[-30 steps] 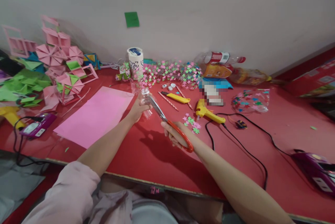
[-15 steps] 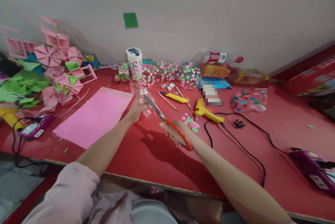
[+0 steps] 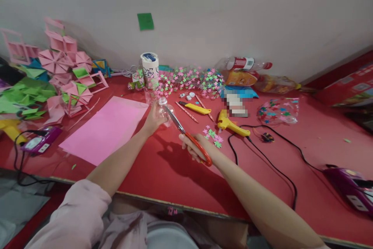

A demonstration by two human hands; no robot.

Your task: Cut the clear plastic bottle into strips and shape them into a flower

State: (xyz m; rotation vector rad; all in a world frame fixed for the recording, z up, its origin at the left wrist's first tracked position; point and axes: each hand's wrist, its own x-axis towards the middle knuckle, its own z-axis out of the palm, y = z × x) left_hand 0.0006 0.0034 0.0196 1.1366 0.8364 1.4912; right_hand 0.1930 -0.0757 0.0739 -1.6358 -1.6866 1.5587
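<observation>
Left hand (image 3: 152, 119) clamped around clear plastic bottle (image 3: 162, 110), held just above red worktop (image 3: 163, 171) beside pink paper sheet (image 3: 106, 128). Right hand (image 3: 194, 147) closed through red-handled scissors (image 3: 186, 134), blades touching the bottle.

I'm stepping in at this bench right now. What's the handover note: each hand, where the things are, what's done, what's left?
Left hand: grip closed around a clear plastic bottle, held above the red table.
Right hand: grip on the red-handled scissors, blades at the bottle.
Nearby: pink sheet to the left; yellow utility knife and yellow glue gun to the right.
Done: bottle and scissors brought together.
Left: no finished cut is visible; the bottle is in one piece.
</observation>
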